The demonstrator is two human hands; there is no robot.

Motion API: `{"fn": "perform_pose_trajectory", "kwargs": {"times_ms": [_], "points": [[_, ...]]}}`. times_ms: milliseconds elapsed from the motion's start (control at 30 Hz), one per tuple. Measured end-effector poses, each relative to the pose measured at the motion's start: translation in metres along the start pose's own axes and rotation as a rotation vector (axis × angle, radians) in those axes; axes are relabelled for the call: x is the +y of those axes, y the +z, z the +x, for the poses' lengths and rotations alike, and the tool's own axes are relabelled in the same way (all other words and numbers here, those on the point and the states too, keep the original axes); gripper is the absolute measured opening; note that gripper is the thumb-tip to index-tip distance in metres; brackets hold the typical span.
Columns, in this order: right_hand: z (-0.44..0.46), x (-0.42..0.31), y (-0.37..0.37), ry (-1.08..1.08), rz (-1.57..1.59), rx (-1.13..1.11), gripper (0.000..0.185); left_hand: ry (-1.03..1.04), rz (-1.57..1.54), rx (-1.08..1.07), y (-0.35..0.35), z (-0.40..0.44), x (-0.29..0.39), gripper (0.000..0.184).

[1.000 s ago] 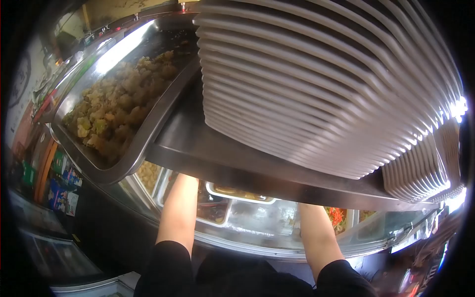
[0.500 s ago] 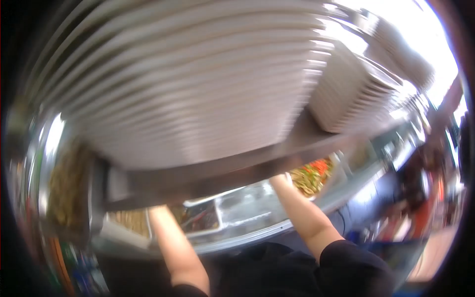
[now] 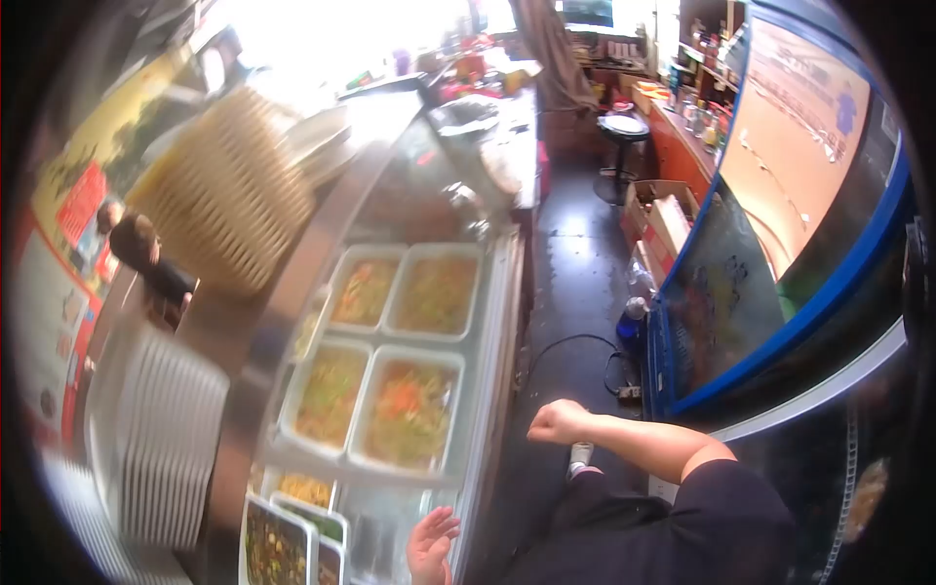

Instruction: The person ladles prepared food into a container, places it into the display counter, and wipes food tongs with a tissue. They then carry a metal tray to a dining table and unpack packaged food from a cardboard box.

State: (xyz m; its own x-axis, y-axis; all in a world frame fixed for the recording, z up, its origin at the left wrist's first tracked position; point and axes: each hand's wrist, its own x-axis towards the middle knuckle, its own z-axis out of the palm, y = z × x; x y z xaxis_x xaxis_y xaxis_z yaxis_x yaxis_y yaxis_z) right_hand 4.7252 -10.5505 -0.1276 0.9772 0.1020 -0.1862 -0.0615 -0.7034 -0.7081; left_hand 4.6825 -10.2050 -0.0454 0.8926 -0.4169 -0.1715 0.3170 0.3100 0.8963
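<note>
My left hand (image 3: 432,546) is at the lower middle, beside the inner edge of the food counter, its fingers apart and nothing in it. My right hand (image 3: 558,421) hangs over the dark floor to the right of the counter, curled into a loose fist; I see no object in it. Closest to my left hand are the bare metal section (image 3: 382,531) of the counter and a white tray (image 3: 314,546) of dark mixed food. Farther along sit white trays of food, among them one with orange-red pieces (image 3: 405,409) and a greenish one (image 3: 331,395).
Stacked white trays (image 3: 171,439) and a tall beige stack (image 3: 229,185) line the counter's outer side. A person (image 3: 146,253) is beyond it. To my right stands a blue-framed glass cabinet (image 3: 673,351). A cable (image 3: 575,338), a box (image 3: 663,210) and a stool (image 3: 622,127) are along the aisle.
My view has swung away from the close-up tray stacks to look along the counter and aisle. Both hands have come back from under the shelf; my right hand is now over the floor.
</note>
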Motion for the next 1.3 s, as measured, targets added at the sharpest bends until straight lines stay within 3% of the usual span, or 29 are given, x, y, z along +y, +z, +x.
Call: {"fn": "perform_pose_trajectory", "kwargs": {"times_ms": [33, 67, 167, 200, 233, 300, 333, 367, 400, 433, 467, 500, 533, 567, 600, 633, 700, 733, 767, 833, 867, 900, 933, 1033, 1067, 1133, 1200, 1233, 1300], "points": [[-0.003, 0.022, -0.031, 0.170, 0.080, 0.048, 0.028, -0.022, -0.002, -0.094, 0.033, 0.030, 0.000, 0.049], [-0.004, 0.062, -0.050, 0.190, 0.056, 0.115, 0.030, -0.061, -0.155, -0.135, 0.056, 0.064, -0.015, 0.041], [-0.010, 0.120, -0.115, 0.186, -0.341, 0.241, 0.068, -0.290, -0.092, -0.134, 0.114, 0.181, -0.054, 0.042], [-0.012, 0.144, -0.144, 0.271, -0.155, 0.110, 0.091, -0.204, 0.398, -0.154, 0.139, 0.219, -0.078, 0.052], [-0.017, 0.168, -0.171, 0.230, -0.029, 0.124, 0.091, 0.107, 1.225, -0.269, 0.166, 0.254, -0.083, 0.054], [-0.021, 0.207, -0.226, 0.146, 0.218, 0.164, 0.090, 0.670, 1.638, -0.543, 0.223, 0.320, -0.082, 0.057], [-0.014, 0.220, -0.253, 0.266, 0.662, 0.110, 0.082, 0.486, 1.459, -0.518, 0.252, 0.351, -0.079, 0.057], [-0.013, 0.249, -0.279, 0.235, 1.036, 0.117, 0.072, 0.294, 1.272, -0.484, 0.285, 0.375, -0.080, 0.056], [-0.005, 0.260, -0.299, 0.238, 1.205, 0.151, 0.069, 0.106, 1.075, -0.439, 0.307, 0.400, -0.078, 0.056], [0.002, 0.276, -0.321, 0.236, 1.371, 0.186, 0.066, 0.483, 1.390, -0.526, 0.331, 0.427, -0.073, 0.056], [0.015, 0.304, -0.334, 0.301, 1.105, 0.206, 0.069, 0.481, 1.296, -0.552, 0.346, 0.455, -0.082, 0.056], [0.024, 0.295, -0.364, 0.482, 0.284, 0.190, 0.068, 0.486, 1.201, -0.574, 0.360, 0.484, -0.093, 0.056], [0.043, 0.298, -0.379, 0.506, -0.318, 0.217, 0.067, 0.423, 1.280, -0.495, 0.379, 0.504, -0.090, 0.057], [0.057, 0.310, -0.390, 0.493, -0.917, 0.238, 0.067, 0.524, 1.322, -0.480, 0.389, 0.531, -0.101, 0.058], [0.079, 0.333, -0.405, 0.395, -0.558, 0.360, 0.062, 0.533, 1.335, -0.486, 0.396, 0.562, -0.109, 0.059], [0.101, 0.355, -0.422, 0.382, -0.323, 0.329, 0.063, 0.544, 1.348, -0.496, 0.403, 0.595, -0.114, 0.061], [0.146, 0.390, -0.464, 0.361, 0.144, 0.290, 0.063, 0.295, 1.364, -0.510, 0.422, 0.658, -0.124, 0.065], [0.164, 0.391, -0.484, 0.452, -0.274, 0.303, 0.064, 0.189, 1.360, -0.522, 0.439, 0.694, -0.127, 0.067], [0.181, 0.418, -0.497, 0.477, -0.485, 0.338, 0.065, 0.142, 1.385, -0.581, 0.457, 0.732, -0.126, 0.073], [0.210, 0.452, -0.545, 0.569, -0.581, 0.145, 0.062, 0.169, 1.449, -0.610, 0.494, 0.804, -0.115, 0.074], [0.218, 0.474, -0.574, 0.616, -0.481, 0.100, 0.061, 0.363, 1.379, -0.544, 0.513, 0.838, -0.118, 0.075], [0.225, 0.492, -0.596, 0.667, -0.359, 0.052, 0.060, 0.377, 1.255, -0.514, 0.535, 0.872, -0.113, 0.075], [0.232, 0.508, -0.613, 0.718, -0.227, 0.010, 0.059, 0.373, 1.211, -0.507, 0.554, 0.907, -0.107, 0.075], [0.235, 0.565, -0.665, 0.683, -0.142, 0.381, 0.057, 0.235, 0.991, -0.486, 0.620, 1.014, -0.092, 0.075], [0.235, 0.581, -0.683, 0.772, -0.175, 0.339, 0.057, 0.153, 0.841, -0.458, 0.641, 1.052, -0.090, 0.071], [0.237, 0.624, -0.716, 0.897, -0.211, 0.253, 0.058, 0.224, 0.709, -0.396, 0.656, 1.172, -0.131, 0.068], [0.236, 0.686, -0.752, 0.954, -0.111, 0.139, 0.058, 0.253, 0.683, -0.307, 0.678, 1.296, -0.137, 0.059], [0.243, 0.709, -0.782, 0.956, -0.082, 0.051, 0.060, 0.276, 0.847, -0.201, 0.694, 1.344, -0.121, 0.053], [0.267, 0.756, -0.837, 1.090, -0.167, 0.102, 0.062, 0.362, 1.021, -0.108, 0.672, 1.473, -0.144, 0.051]]}}
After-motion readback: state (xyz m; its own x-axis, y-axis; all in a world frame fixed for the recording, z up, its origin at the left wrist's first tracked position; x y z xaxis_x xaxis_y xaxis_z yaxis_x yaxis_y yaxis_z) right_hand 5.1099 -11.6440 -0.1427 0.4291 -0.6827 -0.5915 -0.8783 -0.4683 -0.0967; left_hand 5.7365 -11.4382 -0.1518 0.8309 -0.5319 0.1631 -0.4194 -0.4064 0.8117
